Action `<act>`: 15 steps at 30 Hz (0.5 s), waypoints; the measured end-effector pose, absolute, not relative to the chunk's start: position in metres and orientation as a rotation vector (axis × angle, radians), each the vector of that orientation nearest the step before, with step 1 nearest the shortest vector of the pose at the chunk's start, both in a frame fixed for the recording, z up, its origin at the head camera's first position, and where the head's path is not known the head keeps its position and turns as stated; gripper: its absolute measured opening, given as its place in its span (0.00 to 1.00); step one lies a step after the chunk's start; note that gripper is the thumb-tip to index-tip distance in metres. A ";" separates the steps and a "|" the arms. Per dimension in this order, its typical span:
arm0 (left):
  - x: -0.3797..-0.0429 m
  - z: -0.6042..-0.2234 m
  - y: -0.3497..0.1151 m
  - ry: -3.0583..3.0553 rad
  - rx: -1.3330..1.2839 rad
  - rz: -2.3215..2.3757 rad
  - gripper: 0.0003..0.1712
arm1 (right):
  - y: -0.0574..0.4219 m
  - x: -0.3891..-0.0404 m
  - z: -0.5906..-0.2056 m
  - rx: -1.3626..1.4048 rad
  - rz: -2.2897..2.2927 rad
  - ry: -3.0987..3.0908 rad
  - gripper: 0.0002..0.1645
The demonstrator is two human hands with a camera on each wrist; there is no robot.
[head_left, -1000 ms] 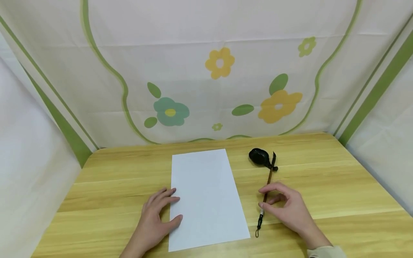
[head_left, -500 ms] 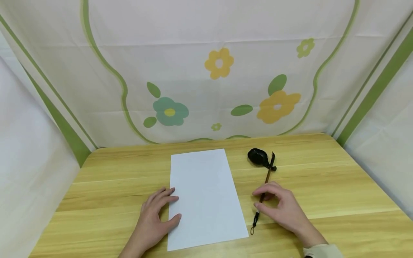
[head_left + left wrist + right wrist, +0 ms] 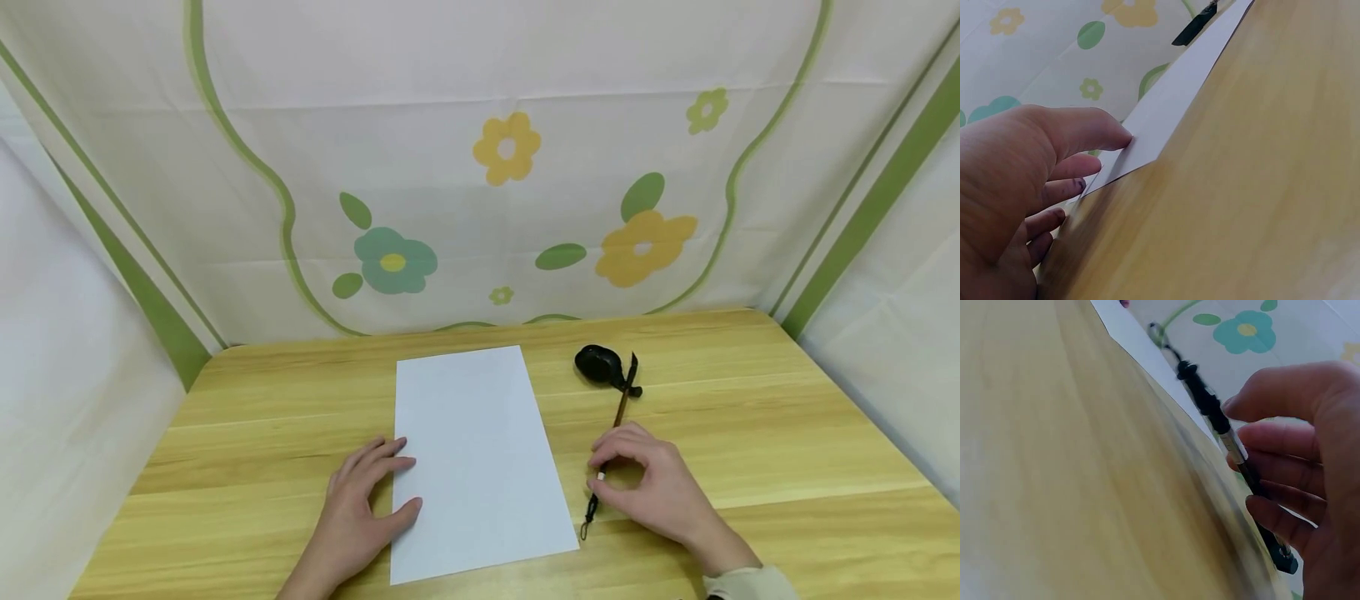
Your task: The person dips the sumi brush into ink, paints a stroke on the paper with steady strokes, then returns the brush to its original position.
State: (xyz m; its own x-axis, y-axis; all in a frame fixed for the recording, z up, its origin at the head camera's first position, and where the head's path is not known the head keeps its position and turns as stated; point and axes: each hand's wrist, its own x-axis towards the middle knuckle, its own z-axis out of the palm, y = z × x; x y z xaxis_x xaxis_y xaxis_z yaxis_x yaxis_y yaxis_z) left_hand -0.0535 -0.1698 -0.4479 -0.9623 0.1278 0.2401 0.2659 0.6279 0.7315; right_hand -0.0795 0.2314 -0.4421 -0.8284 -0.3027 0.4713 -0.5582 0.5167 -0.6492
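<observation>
A blank white sheet of paper (image 3: 480, 450) lies on the table. My left hand (image 3: 356, 508) rests at its left edge, thumb and fingertips on the paper, fingers spread and relaxed. To the right of the sheet, my right hand (image 3: 656, 483) holds a calligraphy brush (image 3: 622, 407) by its brown handle near the tail end, between thumb and fingers. The brush's dark tip rests across the narrow end of a black, glossy, gourd-shaped piece (image 3: 599, 364). In the right wrist view the brush's black tail (image 3: 1197, 390), with its hanging loop, shows beside the thumb.
The wooden table (image 3: 247, 450) reaches back to a white curtain (image 3: 450, 75) printed with flowers and green lines. More white cloth (image 3: 67, 333) hangs on the left and right sides.
My right hand has shifted a little left, its fingers closing nearer the brush's tail. The tail end has swung slightly left while the tip stays at the black piece. The left hand keeps still.
</observation>
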 end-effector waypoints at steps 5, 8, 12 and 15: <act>-0.054 -0.447 -0.169 -2.690 -0.322 -1.246 0.24 | 0.230 -0.079 -0.440 0.726 1.192 -2.447 0.24; -0.054 -0.447 -0.169 -2.691 -0.320 -1.245 0.24 | 0.228 -0.077 -0.437 0.728 1.176 -2.441 0.24; -0.054 -0.448 -0.170 -2.688 -0.322 -1.247 0.24 | 0.224 -0.074 -0.430 0.748 1.190 -2.443 0.23; -0.054 -0.448 -0.170 -2.683 -0.327 -1.247 0.24 | 0.221 -0.071 -0.424 0.794 1.231 -2.441 0.23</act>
State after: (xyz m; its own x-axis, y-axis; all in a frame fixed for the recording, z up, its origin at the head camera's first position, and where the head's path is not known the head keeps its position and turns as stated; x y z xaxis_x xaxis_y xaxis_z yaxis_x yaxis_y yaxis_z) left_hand -0.0539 -0.1697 -0.4482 -0.9625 0.1277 0.2395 0.2654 0.6276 0.7319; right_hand -0.0709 0.2205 -0.4241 -0.8044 -0.3425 0.4854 -0.5939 0.4819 -0.6443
